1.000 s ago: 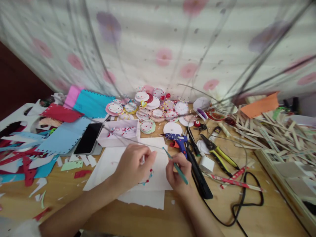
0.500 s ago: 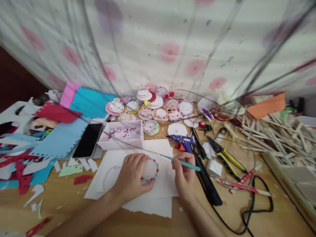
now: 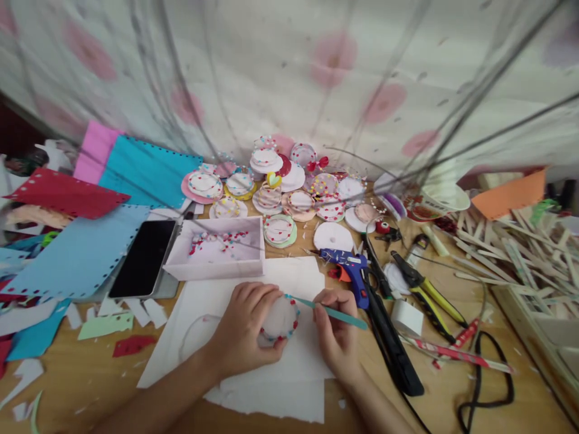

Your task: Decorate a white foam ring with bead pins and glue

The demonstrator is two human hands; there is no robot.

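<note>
Two bare hands work close together over white paper point(image 3: 303, 355) in the lower middle of the frame. The left hand point(image 3: 244, 328) is curled, its fingers bent over and its thumb underneath, and it grips the left side of a beaded ring point(image 3: 295, 323) strung with red and blue beads. That ring sits just below and right of the frame's centre, above the paper. The right hand point(image 3: 337, 328) is folded round a slim teal tool point(image 3: 346, 317), pinched between thumb and fingers; the tool's narrow tip points left and reaches the ring's upper edge, though I cannot tell whether it touches.

Just behind the left hand, a white box point(image 3: 212, 267) holds loose red, white and blue beads point(image 3: 226, 241). To its left lies a black-screened phone point(image 3: 143, 259), near a light blue sheet point(image 3: 81, 253) with punched edges. Many small round pieces trimmed with beads point(image 3: 269, 199) crowd the centre of the frame. Right of the box lie a white disc point(image 3: 332, 238), a blue glue gun point(image 3: 346, 259) and pliers point(image 3: 425, 289) with yellow-and-black handles. Wooden sticks point(image 3: 511, 241) are heaped at the right edge.
</note>
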